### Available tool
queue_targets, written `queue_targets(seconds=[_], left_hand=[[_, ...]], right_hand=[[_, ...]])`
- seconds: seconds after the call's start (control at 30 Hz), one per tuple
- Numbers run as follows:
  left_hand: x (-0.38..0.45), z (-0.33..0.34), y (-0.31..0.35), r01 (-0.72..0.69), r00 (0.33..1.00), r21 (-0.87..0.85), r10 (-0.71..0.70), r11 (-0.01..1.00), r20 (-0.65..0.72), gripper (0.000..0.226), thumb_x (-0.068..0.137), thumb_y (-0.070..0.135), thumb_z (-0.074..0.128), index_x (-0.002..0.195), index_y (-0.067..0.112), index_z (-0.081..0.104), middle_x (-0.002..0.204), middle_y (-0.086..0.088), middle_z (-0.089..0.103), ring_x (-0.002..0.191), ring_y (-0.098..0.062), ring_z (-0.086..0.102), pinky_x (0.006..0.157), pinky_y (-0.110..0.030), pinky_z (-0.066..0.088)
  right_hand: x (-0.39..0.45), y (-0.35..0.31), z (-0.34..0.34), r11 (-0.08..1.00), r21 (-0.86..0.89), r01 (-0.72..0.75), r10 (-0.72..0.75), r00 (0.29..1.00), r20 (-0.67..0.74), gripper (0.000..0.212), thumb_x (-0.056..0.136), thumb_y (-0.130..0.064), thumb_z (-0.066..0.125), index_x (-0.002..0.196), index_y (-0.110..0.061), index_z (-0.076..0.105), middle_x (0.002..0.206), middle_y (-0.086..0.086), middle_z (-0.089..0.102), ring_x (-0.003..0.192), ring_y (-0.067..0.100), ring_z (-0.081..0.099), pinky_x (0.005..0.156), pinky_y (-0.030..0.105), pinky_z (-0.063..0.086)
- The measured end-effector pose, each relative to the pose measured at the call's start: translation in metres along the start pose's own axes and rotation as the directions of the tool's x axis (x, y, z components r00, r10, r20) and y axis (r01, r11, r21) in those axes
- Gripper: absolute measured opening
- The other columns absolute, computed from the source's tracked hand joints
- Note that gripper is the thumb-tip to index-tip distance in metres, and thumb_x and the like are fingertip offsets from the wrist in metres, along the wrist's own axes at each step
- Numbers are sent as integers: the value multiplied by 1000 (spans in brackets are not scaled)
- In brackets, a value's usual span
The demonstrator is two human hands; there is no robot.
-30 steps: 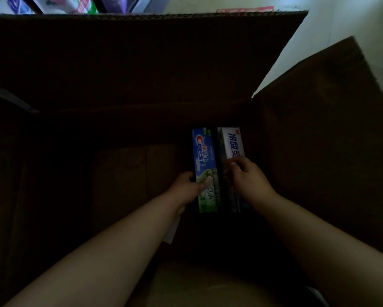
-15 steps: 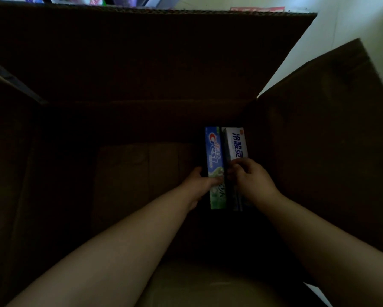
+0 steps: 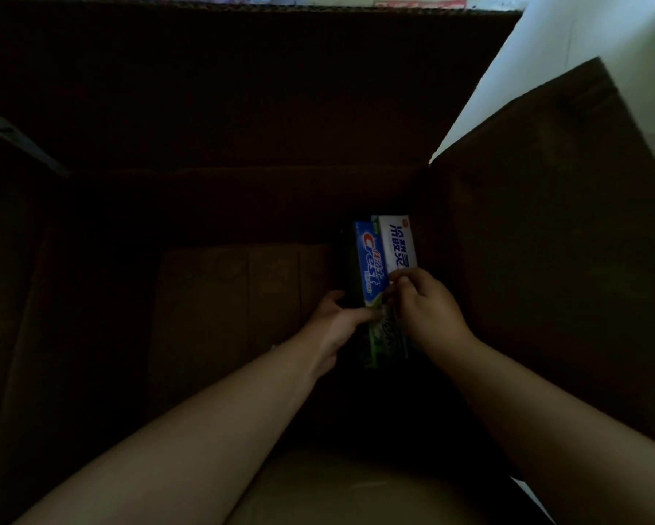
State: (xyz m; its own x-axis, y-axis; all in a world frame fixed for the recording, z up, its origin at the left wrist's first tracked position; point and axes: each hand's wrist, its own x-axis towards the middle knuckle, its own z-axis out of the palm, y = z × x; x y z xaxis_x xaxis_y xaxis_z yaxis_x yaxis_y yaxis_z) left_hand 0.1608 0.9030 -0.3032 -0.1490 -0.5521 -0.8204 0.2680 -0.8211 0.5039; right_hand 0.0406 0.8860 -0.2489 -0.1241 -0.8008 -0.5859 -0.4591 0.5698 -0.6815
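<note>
Deep inside a large brown cardboard box [image 3: 242, 206], two toothpaste cartons stand side by side against the right wall. The blue and green Crest carton [image 3: 372, 267] is on the left. A white carton with blue characters [image 3: 398, 244] is on the right, touching it. My left hand [image 3: 337, 322] grips the Crest carton from its left side, thumb across the front. My right hand [image 3: 426, 310] has curled fingers pinching at the seam between the two cartons, covering the white carton's lower half.
The box floor [image 3: 242, 297] to the left of the cartons is bare cardboard. Tall flaps rise at the back [image 3: 242, 70] and the right [image 3: 564, 221]. A pale floor [image 3: 583, 39] shows beyond the right corner. The light is dim.
Both cartons have shifted right and closed together against the box's right side. My right hand has slid left onto the seam between them.
</note>
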Motion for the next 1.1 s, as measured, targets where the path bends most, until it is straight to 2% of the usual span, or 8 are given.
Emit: queue_targets(seconds=[0.17,0.37,0.47,0.57,0.67,0.8,0.93,1.1], left_hand=[[-23,-17,15,-44,986,-27,47,999,161,24,84,-3,61,105,7,64,92,-8,73,85,-20,70,78,-32,55],[-49,-24,30,-149,920,-41,154,988,360,42,80,-2,61,120,12,57,116,-13,66,105,-24,66,86,-32,55],[-53,-27,35,-224,899,-34,220,974,379,53,73,25,78,121,17,58,119,-10,67,106,-22,66,85,-31,56],[-50,-25,42,-238,934,-36,239,971,266,48,81,53,63,114,19,64,109,-6,68,93,-20,64,85,-33,48],[-38,-22,45,-186,982,80,183,979,38,18,95,37,49,96,24,60,87,2,60,71,-12,55,67,-26,42],[-16,-17,28,-125,989,273,143,954,-45,8,96,24,54,101,18,55,94,-2,61,73,-12,55,64,-25,44],[2,-7,18,-33,990,410,87,912,-114,27,94,25,58,116,13,49,113,-11,58,94,-20,58,71,-28,46],[18,3,9,-1,980,469,94,883,-176,50,95,20,55,139,3,37,137,-15,49,121,-30,51,85,-26,41]], right_hand=[[-9,-12,-2,999,-10,-31,32,996,78,45,95,-39,54,134,-20,45,120,-2,52,111,18,56,86,33,50],[-16,-28,2,950,259,-172,98,956,276,54,80,-45,68,123,-16,52,104,6,69,91,22,70,85,42,57],[-24,-40,-8,943,312,-118,42,970,240,60,77,-41,70,128,-14,53,103,9,71,83,20,72,70,35,59],[-39,-60,-31,949,310,-55,-24,970,244,70,65,-45,71,126,-16,53,96,7,72,71,16,72,54,26,54],[-57,-76,-61,962,272,30,-87,976,199,79,52,-46,70,125,-22,52,93,4,73,69,17,73,53,28,55],[-72,-70,-96,942,306,135,-163,984,67,59,57,-42,66,111,-18,57,68,-3,73,55,11,69,43,20,50],[-71,-44,-101,923,378,68,-108,990,86,42,63,-39,63,100,-19,57,62,-2,71,51,11,68,42,20,50],[-55,-15,-92,838,546,24,-78,994,77,61,56,-47,77,103,-11,59,74,4,72,63,17,70,56,29,58]])
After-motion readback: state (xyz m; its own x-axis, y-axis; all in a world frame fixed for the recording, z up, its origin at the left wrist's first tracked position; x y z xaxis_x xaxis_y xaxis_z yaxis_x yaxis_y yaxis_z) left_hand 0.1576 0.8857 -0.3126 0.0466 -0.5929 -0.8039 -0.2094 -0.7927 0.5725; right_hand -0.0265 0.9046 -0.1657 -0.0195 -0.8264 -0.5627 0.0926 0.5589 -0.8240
